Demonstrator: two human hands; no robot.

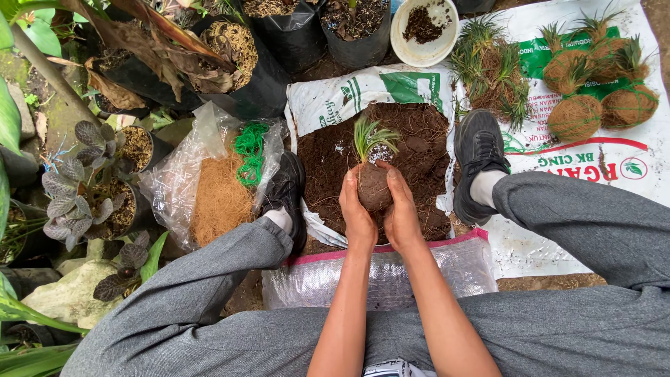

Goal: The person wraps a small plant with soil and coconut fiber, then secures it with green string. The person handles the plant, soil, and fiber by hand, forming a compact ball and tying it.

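Garden ground, sacks spread out, potted plants at the left.
Both forearms reach forward side by side; the left hand (356,211) and right hand (403,213) cup a soil ball (374,186) with a green sprout (372,136), each grip clamped on it, seemingly just above the open soil sack (419,150), between two black shoes.
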